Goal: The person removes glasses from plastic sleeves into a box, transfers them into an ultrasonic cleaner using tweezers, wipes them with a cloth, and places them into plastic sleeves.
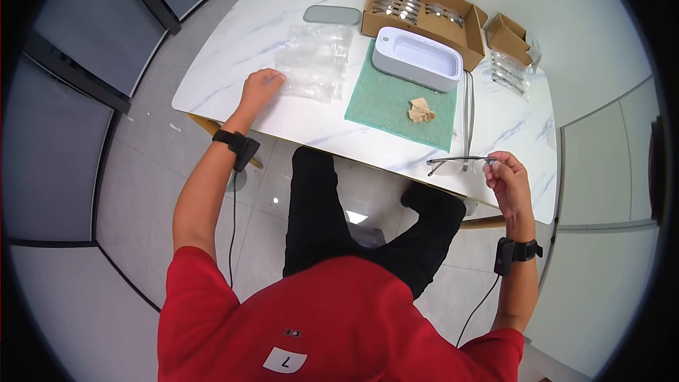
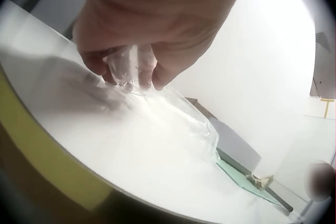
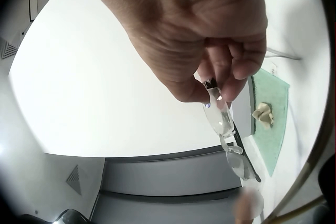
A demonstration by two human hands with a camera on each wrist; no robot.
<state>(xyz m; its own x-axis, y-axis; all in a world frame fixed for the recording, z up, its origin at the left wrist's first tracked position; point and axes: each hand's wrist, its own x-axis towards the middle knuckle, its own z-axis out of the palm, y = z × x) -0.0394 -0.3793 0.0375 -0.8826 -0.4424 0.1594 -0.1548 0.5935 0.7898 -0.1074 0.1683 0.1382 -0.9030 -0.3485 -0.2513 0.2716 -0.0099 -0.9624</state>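
Observation:
My left hand (image 1: 260, 90) pinches the near left edge of a clear plastic bag (image 1: 300, 85), one of several thin bags spread over the left half of the table. In the left wrist view, crinkled film (image 2: 128, 66) shows between the thumb and fingers. On the right, my right hand (image 1: 511, 180) holds a pair of eyeglasses (image 1: 460, 160) by one end, over the table's front edge. Seen from the right wrist, thumb and fingers grip the glasses (image 3: 219, 116) near a dark hinge, with the clear lenses hanging downward.
A green cloth (image 1: 382, 110) bears a white ultrasonic-cleaner-like tub (image 1: 417, 64) and a crumpled beige cloth (image 1: 420, 110). Behind stands a cardboard box (image 1: 470, 37) with several glasses. Bagged glasses (image 1: 511, 76) and a small carton (image 1: 506, 37) lie right; a grey case (image 1: 332, 15) lies at the back.

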